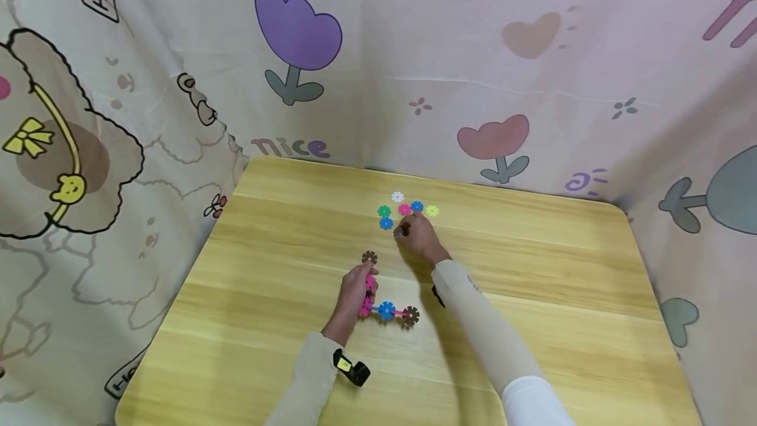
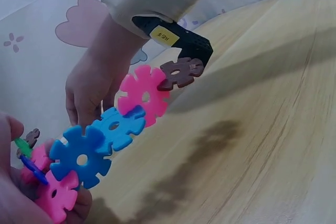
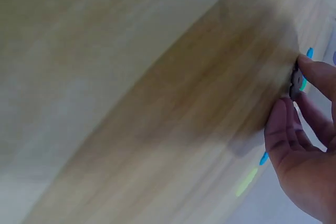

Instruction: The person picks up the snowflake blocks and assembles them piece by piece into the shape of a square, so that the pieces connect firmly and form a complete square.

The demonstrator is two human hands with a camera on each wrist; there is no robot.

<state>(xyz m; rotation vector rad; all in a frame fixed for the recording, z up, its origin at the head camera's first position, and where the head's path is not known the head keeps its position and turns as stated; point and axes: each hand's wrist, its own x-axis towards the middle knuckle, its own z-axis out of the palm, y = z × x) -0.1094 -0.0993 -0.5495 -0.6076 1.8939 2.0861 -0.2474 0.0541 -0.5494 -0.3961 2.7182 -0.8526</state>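
Observation:
My left hand [image 1: 352, 294] grips a joined chain of notched plastic snowflake discs. One branch ends in a brown disc [image 1: 369, 258] beyond the fingertips; the other runs right through a blue disc [image 1: 387, 310] to another brown disc [image 1: 410, 316]. In the left wrist view, pink, blue and brown discs slot edge to edge, with a pink disc [image 2: 56, 196] against the fingers. Farther forward, my right hand [image 1: 421, 238] pinches a loose dark brown disc [image 3: 295, 81] by its edges, close over the table. Part of the chain is hidden by the left hand.
Loose discs lie near the right hand: white [image 1: 397, 196], green [image 1: 384, 212], blue [image 1: 386, 223], pink [image 1: 405, 210], another blue one [image 1: 417, 206] and yellow [image 1: 432, 211]. The wood-grain table [image 1: 532, 268] meets a patterned cloth [image 1: 402, 51] at its back edge.

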